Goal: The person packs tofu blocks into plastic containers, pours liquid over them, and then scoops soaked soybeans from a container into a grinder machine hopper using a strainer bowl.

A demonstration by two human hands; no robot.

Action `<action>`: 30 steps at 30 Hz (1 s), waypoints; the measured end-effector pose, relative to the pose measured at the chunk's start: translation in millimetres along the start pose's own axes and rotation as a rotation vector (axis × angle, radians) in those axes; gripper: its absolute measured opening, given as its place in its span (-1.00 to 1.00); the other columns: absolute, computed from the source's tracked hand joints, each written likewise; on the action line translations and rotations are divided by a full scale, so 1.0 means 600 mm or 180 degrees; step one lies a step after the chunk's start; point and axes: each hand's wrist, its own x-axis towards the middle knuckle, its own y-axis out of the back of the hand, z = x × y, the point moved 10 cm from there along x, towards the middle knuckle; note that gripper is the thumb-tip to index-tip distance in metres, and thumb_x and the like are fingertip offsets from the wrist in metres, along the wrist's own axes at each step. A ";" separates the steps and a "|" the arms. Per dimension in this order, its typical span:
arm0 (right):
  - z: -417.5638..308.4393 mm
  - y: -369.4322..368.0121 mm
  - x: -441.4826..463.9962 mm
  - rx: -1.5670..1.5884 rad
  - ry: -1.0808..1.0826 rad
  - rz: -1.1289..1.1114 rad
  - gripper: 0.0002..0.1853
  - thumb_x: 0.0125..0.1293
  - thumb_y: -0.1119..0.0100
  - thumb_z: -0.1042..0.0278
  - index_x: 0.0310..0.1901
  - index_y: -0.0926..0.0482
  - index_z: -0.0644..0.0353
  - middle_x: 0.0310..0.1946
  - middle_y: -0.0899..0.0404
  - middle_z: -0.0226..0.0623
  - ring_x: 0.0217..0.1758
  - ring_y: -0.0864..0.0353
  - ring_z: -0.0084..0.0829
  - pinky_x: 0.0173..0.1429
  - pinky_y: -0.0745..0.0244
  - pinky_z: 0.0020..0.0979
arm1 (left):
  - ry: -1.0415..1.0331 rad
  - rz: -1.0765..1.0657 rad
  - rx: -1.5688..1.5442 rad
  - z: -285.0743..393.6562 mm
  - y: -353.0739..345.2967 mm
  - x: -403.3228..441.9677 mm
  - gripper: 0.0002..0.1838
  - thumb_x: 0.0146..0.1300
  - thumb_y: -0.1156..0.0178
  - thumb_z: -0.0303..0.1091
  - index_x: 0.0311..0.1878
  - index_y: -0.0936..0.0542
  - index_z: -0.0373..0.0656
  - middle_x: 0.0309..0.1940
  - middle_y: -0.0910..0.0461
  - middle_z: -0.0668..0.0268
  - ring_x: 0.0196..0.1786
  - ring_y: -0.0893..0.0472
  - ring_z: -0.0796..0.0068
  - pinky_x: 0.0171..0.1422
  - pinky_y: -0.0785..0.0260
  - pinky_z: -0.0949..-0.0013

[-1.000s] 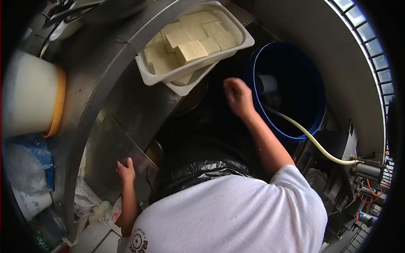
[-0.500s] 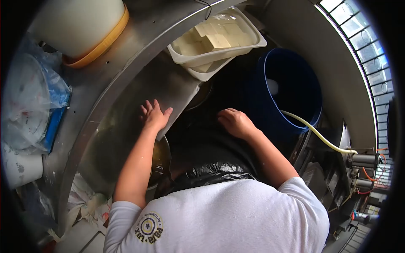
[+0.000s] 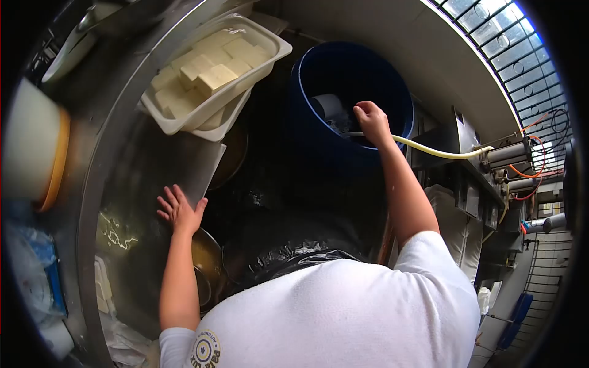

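My left hand (image 3: 179,210) lies with its fingers spread at the edge of the metal counter (image 3: 138,175). My right hand (image 3: 371,122) is over the near rim of a blue barrel (image 3: 300,80), its fingers curled closed; whether anything is in them is hidden. Just beneath that hand a pale yellow hose (image 3: 438,151) runs across the rim into the barrel. Inside the barrel is a white rounded container (image 3: 327,105), partly in shadow. Ahead of my left hand, a white plastic tub (image 3: 270,64) holds several pale blocks that look like tofu (image 3: 216,78).
Another white tub (image 3: 216,130) is under the filled one. Below the counter edge stands a round metal pot (image 3: 205,254). A white bucket with an orange rim (image 3: 56,158) and a blue item under plastic (image 3: 52,276) are at the left. Metal cylinders with tubing (image 3: 508,154) are at the right.
My right hand has moved from in front of my body out over the barrel. My left hand stays spread at the counter edge. The view has turned to the right.
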 end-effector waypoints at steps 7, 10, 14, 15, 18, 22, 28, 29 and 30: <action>0.149 -0.186 0.187 -0.1459 0.0196 -0.1323 -0.50 0.39 -0.33 -0.01 0.13 -0.68 0.27 0.03 -0.74 0.10 0.16 -0.72 0.03 0.26 -0.60 -0.10 | 0.0270 0.0014 0.0152 0.014 -0.006 0.002 0.17 0.33 -0.21 0.38 0.73 0.09 -0.12 0.75 0.24 -0.03 0.75 0.31 -0.27 0.67 0.42 -0.50; 0.247 -0.354 0.207 -0.1701 -0.0275 -0.2674 -0.36 0.35 -0.31 -0.23 0.10 -0.74 0.27 0.04 -0.75 0.11 0.18 -0.73 0.04 0.24 -0.62 -0.06 | 0.0590 0.0423 0.0042 0.051 0.000 -0.016 -0.06 0.41 -0.24 0.16 0.66 -0.14 -0.16 0.71 0.09 -0.07 0.73 0.17 -0.25 0.66 0.27 -0.50; 0.564 -0.684 0.221 0.0003 -0.1791 -0.1502 -0.14 0.35 -0.44 -0.14 0.52 -0.33 0.16 0.37 -0.52 0.17 0.41 -0.54 0.11 0.43 -0.51 -0.03 | 0.0281 0.0930 -0.0312 0.169 0.039 -0.095 -0.14 0.35 -0.32 0.07 0.57 -0.28 -0.20 0.63 -0.07 -0.14 0.66 -0.02 -0.27 0.62 0.07 -0.44; 0.511 -0.636 0.198 -0.0032 -0.1840 -0.1256 0.03 0.39 -0.40 -0.11 0.60 0.09 0.08 0.39 -0.49 0.20 0.46 -0.49 0.10 0.49 -0.45 -0.06 | 0.0134 0.1044 -0.0476 0.178 0.032 -0.117 -0.15 0.34 -0.33 0.06 0.55 -0.31 -0.22 0.61 -0.10 -0.17 0.64 -0.07 -0.30 0.62 0.02 -0.40; 0.434 -0.571 0.168 -0.0254 -0.1967 -0.0840 0.20 0.41 -0.38 -0.08 0.67 0.41 0.03 0.41 -0.46 0.23 0.51 -0.44 0.09 0.54 -0.39 -0.08 | 0.0559 0.0889 -0.0800 0.125 -0.046 -0.225 -0.26 0.37 -0.30 0.00 0.46 -0.42 -0.28 0.52 -0.24 -0.24 0.49 -0.29 -0.40 0.57 -0.20 -0.19; 0.438 -0.563 0.218 0.0209 -0.1743 -0.1159 0.11 0.36 -0.42 -0.07 0.64 0.20 0.07 0.41 -0.45 0.22 0.50 -0.45 0.06 0.54 -0.39 -0.06 | 0.1736 0.0704 -0.1332 0.048 -0.081 -0.342 -0.40 0.41 -0.25 -0.02 0.32 -0.54 -0.30 0.20 -0.59 -0.22 0.26 -0.58 -0.27 0.37 -0.43 -0.05; 0.271 -0.511 0.285 0.1363 -0.1103 -0.2508 -0.01 0.28 -0.47 -0.06 0.60 -0.13 0.13 0.42 -0.44 0.20 0.49 -0.47 0.02 0.54 -0.39 -0.04 | 0.2077 0.1046 -0.1612 0.071 -0.066 -0.412 -0.58 0.45 -0.23 -0.07 0.00 -0.70 -0.30 -0.24 -0.74 -0.09 -0.15 -0.75 -0.11 -0.02 -0.57 0.05; 0.227 -0.500 0.281 0.1276 -0.0886 -0.2809 -0.02 0.27 -0.48 -0.05 0.59 -0.19 0.14 0.42 -0.44 0.20 0.49 -0.47 0.01 0.54 -0.39 -0.03 | 0.2122 0.1062 -0.1650 0.075 -0.067 -0.414 -0.58 0.45 -0.23 -0.07 0.00 -0.70 -0.30 -0.24 -0.74 -0.09 -0.15 -0.75 -0.11 -0.02 -0.57 0.05; 0.190 -0.489 0.272 0.1066 -0.0613 -0.3115 -0.04 0.25 -0.49 -0.05 0.58 -0.24 0.15 0.42 -0.44 0.20 0.49 -0.48 0.01 0.54 -0.38 -0.03 | 0.2112 0.1095 -0.1699 0.082 -0.066 -0.413 -0.59 0.45 -0.23 -0.07 0.01 -0.70 -0.30 -0.23 -0.74 -0.09 -0.15 -0.75 -0.11 -0.01 -0.57 0.04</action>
